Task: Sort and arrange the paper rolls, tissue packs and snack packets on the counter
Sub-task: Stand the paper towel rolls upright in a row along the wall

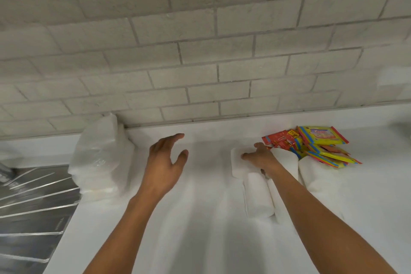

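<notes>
Paper rolls [259,196] lie in a loose white cluster at my right on the white table [200,218], with the red and yellow snack packets [320,147] heaped just behind them and the clear-wrapped tissue packs [100,158] stacked at the left against the brick wall [200,40], beside the steel draining board [33,202]. My right hand [260,157] rests fingers-down on the rolls, though I cannot tell whether it grips one. My left hand [165,158] hovers above the bare table, fingers spread apart, holding nothing.
</notes>
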Demonstrator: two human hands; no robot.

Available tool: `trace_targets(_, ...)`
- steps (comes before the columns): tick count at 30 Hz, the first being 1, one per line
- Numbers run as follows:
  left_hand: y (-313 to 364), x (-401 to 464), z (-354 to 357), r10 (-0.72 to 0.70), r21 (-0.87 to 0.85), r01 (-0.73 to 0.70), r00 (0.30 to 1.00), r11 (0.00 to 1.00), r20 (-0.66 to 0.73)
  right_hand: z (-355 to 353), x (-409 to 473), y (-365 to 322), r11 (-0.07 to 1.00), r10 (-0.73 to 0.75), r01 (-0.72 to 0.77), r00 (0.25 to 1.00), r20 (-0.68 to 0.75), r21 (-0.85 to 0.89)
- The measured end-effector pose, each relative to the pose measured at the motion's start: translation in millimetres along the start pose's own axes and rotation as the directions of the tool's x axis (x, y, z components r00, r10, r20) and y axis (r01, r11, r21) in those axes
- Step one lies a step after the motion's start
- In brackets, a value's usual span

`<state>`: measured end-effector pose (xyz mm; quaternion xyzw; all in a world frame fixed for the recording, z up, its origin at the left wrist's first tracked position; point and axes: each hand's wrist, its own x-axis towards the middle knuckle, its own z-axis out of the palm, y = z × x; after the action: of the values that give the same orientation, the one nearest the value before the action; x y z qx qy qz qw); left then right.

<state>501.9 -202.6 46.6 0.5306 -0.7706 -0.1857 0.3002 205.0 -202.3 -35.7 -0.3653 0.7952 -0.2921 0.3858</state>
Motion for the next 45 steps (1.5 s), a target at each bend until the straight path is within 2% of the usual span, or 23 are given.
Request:
trace_targets(8, 0, -14, 27, -0.018, -0.026, 0.020, 0.997, 0.999, 0.079, 9, 12, -1, 0.999, 0.038, -0.038, 0.999, 0.014, -0.006)
trace_targets(14, 7, -16, 43, 0.007, -0.051, 0.001, 0.990, 0.999, 0.138, 17, 6, 4, 0.984, -0.032, 0.030, 0.999, 0.006, 0.176)
trace_targets(18, 9, -12, 52, -0.019, -0.127, 0.040, 0.986, 0.991, 0.166, 14, -13, -12, 0.948, -0.163, 0.156, 0.987, 0.000, 0.279)
trace_targets(23, 13, -9, 55, -0.121, -0.273, 0.165, 0.978, 0.948, 0.170, 8, -54, -37, 0.879, -0.375, 0.333, 0.925, 0.065, 0.340)
trace_targets(28, 8, -19, 47, -0.113, -0.422, 0.201, 0.968, 0.884, 0.226, 9, -83, -50, 0.815, -0.500, 0.359, 0.833, 0.237, 0.456)
trace_targets(33, -3, -35, 40, -0.124, -0.466, 0.206, 0.972, 0.860, 0.201, 23, -95, -58, 0.819, -0.540, 0.396, 0.776, 0.325, 0.415)
trace_targets(36, -15, -36, 36, -0.176, -0.437, 0.231, 0.971, 0.869, 0.164, 32, -98, -60, 0.838, -0.525, 0.408, 0.784, 0.331, 0.362)
trace_targets(40, -39, -22, 31, -0.274, -0.400, 0.279, 0.959, 0.873, 0.072, 32, -95, -55, 0.863, -0.475, 0.377, 0.833, 0.283, 0.337)
trace_targets(45, -82, 15, 33, -0.416, -0.319, 0.386, 0.909, 0.866, -0.030, 13, -87, -41, 0.883, -0.422, 0.351, 0.884, 0.201, 0.312)
